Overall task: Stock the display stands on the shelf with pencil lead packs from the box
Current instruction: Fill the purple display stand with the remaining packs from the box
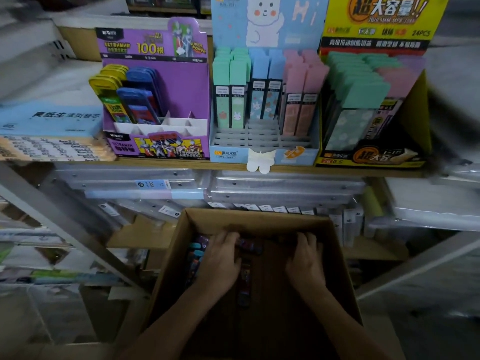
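Pencil lead packs [244, 284]: slim, dark oblongs in near cardboard box [259, 216]. Left hand [220, 259] curls round them; right hand [306, 258] curled, contents indiscernible.

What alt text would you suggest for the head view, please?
A person's left hand and right hand reach into an open cardboard box, the left curled over dark pencil lead packs. Above, the shelf holds a purple Ultraman stand, a pale blue stand and a yellow stand.

The grip of the left hand [220, 258] and of the right hand [306, 258] is obscured inside the dark box [259, 219]. The yellow display stand [374, 42] is cropped at the top.
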A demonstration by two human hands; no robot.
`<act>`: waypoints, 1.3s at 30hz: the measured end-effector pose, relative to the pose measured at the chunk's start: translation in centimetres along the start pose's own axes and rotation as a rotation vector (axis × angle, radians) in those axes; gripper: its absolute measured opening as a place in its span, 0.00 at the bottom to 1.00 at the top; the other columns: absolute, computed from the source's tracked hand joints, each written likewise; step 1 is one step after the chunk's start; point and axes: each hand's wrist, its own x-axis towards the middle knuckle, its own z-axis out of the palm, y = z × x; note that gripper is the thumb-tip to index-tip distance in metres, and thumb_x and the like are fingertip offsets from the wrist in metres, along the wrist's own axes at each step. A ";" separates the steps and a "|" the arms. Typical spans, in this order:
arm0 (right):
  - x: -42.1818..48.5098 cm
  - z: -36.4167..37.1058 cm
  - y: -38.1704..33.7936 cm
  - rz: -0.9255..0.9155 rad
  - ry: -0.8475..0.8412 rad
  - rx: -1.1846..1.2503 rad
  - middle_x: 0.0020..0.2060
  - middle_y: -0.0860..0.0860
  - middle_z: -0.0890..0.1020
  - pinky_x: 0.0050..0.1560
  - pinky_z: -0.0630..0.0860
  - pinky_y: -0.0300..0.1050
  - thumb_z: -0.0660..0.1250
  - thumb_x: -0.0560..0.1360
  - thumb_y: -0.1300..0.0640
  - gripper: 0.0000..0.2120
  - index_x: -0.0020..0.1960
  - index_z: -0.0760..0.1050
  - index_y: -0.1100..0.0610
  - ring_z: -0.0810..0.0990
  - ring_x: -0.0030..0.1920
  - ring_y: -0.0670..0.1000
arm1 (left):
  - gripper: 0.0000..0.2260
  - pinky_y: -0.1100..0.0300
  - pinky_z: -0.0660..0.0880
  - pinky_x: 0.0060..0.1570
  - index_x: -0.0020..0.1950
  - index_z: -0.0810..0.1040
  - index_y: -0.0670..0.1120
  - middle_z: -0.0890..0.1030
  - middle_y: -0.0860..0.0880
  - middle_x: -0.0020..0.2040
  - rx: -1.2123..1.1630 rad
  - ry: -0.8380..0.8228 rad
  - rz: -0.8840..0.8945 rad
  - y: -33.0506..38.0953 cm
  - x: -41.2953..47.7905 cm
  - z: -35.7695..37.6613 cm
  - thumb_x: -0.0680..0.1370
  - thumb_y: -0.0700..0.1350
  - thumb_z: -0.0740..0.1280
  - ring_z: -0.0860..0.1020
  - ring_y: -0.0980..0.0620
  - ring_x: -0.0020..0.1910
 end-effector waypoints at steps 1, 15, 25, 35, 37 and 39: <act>0.3 0.1 0.3 -0.009 -0.004 -0.022 0.75 0.55 0.62 0.79 0.52 0.56 0.61 0.78 0.66 0.28 0.77 0.60 0.57 0.59 0.77 0.58 | 0.25 0.55 0.62 0.74 0.75 0.68 0.52 0.69 0.51 0.73 0.051 0.007 0.031 -0.2 0.6 0.2 0.79 0.45 0.68 0.64 0.50 0.73; 0.8 1.2 1.8 -0.077 -0.085 -0.249 0.76 0.55 0.59 0.78 0.58 0.56 0.56 0.83 0.59 0.19 0.73 0.66 0.48 0.57 0.77 0.59 | 0.25 0.45 0.58 0.74 0.80 0.61 0.56 0.68 0.47 0.70 0.443 -0.172 0.101 -2.3 2.5 1.3 0.83 0.51 0.61 0.64 0.43 0.71; 0.1 1.3 1.3 -0.198 -0.155 -0.374 0.72 0.51 0.67 0.73 0.63 0.52 0.60 0.81 0.52 0.21 0.73 0.65 0.50 0.65 0.72 0.54 | 0.18 0.51 0.68 0.65 0.66 0.72 0.49 0.75 0.46 0.66 0.417 -0.180 0.044 -1.4 0.9 2.0 0.79 0.56 0.66 0.71 0.44 0.67; -0.5 0.9 1.4 -0.230 -0.266 -0.317 0.70 0.52 0.70 0.70 0.69 0.48 0.61 0.81 0.57 0.21 0.73 0.65 0.53 0.70 0.70 0.53 | 0.32 0.52 0.72 0.60 0.69 0.68 0.46 0.76 0.45 0.67 0.173 -0.256 -0.172 0.1 -2.5 2.5 0.75 0.66 0.67 0.75 0.43 0.67; -0.7 0.6 1.8 -0.186 -0.303 -0.163 0.66 0.52 0.73 0.68 0.70 0.45 0.63 0.80 0.57 0.20 0.72 0.67 0.54 0.72 0.68 0.52 | 0.31 0.52 0.72 0.61 0.69 0.69 0.47 0.76 0.45 0.68 0.098 -0.297 -0.209 0.2 -2.8 2.3 0.74 0.65 0.69 0.75 0.43 0.67; -0.8 0.0 1.9 -0.141 -0.330 -0.032 0.60 0.51 0.75 0.62 0.74 0.43 0.66 0.79 0.57 0.18 0.67 0.70 0.53 0.76 0.64 0.51 | 0.30 0.54 0.74 0.60 0.68 0.71 0.48 0.77 0.45 0.67 0.010 -0.310 -0.244 0.4 -2.9 2.0 0.73 0.64 0.71 0.76 0.43 0.66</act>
